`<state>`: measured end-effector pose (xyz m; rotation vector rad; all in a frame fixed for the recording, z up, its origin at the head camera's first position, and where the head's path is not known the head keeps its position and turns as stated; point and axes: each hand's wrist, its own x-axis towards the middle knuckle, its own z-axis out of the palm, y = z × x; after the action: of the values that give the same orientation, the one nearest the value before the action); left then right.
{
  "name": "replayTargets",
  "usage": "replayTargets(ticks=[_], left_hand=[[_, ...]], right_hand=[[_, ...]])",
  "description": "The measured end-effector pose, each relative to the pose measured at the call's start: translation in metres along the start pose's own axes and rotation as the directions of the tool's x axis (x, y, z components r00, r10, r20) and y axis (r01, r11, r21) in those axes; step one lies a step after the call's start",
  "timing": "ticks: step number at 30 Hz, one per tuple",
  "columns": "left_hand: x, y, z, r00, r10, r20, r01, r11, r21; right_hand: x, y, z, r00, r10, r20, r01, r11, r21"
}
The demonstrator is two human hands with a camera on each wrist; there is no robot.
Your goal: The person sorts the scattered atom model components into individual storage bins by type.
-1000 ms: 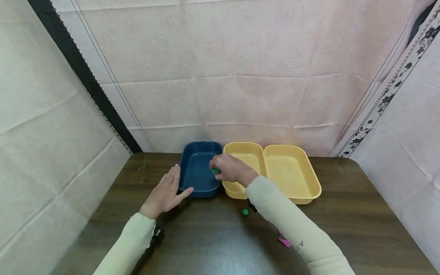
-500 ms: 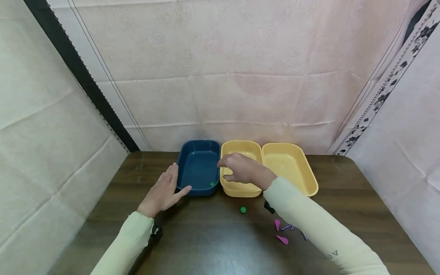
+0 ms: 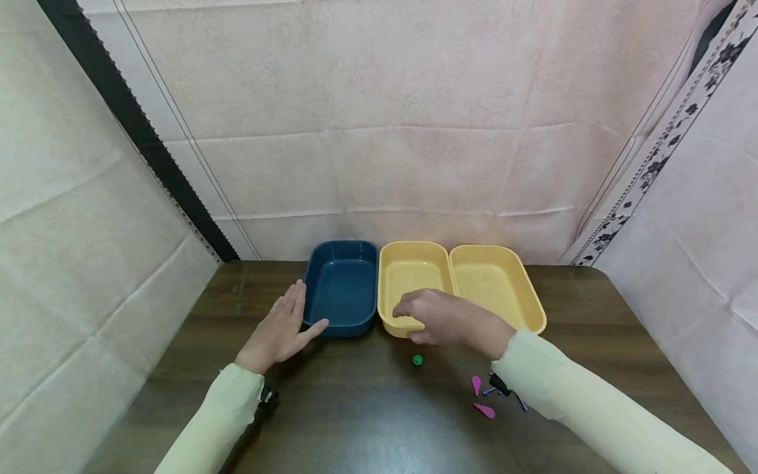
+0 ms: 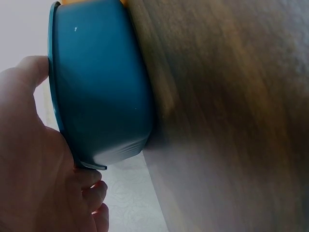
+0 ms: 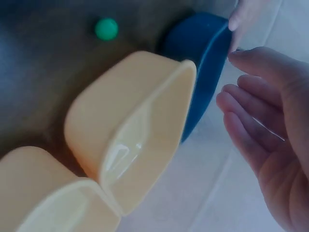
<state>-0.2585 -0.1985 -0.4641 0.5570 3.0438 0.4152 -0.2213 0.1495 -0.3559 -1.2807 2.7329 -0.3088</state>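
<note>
My left hand (image 3: 279, 332) rests against the left rim and front corner of the blue tray (image 3: 341, 286), fingers straight and thumb spread. The left wrist view shows that hand touching the rim of the blue tray (image 4: 99, 82). Over the front edge of the middle yellow tray (image 3: 414, 263) hovers my right hand (image 3: 444, 319). Its fingers are loosely bent, and nothing is between them in the right wrist view. A green bead (image 3: 418, 360) lies on the table just in front of that tray. No bead shows inside the blue tray from this angle.
A second yellow tray (image 3: 494, 280) stands to the right, beside the middle one. Two pink drop-shaped pieces (image 3: 484, 411) and several small purple pieces (image 3: 490, 391) lie on the wooden table (image 3: 355, 421) near my right wrist. Pale cloth (image 3: 379, 164) hangs behind.
My right hand let go of a green bead, which showed inside the blue tray half a second ago. The hand has since moved right and closer to me. My left hand stays put.
</note>
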Motion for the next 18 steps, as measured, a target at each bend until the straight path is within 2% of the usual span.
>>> replayTargets(ticks=[5, 13, 18], left_hand=[[0.001, -0.002, 0.0, 1.0, 0.0, -0.003, 0.0, 1.0, 0.001], [0.001, -0.002, 0.0, 1.0, 0.0, 0.005, 0.0, 1.0, 0.001], [0.001, -0.001, 0.001, 1.0, -0.001, 0.005, 0.001, 1.0, -0.003]], right_hand=[[-0.01, -0.004, 0.01, 0.999, 0.021, 0.04, -0.022, 1.0, 0.017], [-0.02, -0.003, 0.031, 0.999, 0.034, 0.043, -0.034, 0.999, 0.0], [-0.023, 0.001, 0.043, 0.998, 0.038, 0.058, -0.04, 0.999, 0.033]])
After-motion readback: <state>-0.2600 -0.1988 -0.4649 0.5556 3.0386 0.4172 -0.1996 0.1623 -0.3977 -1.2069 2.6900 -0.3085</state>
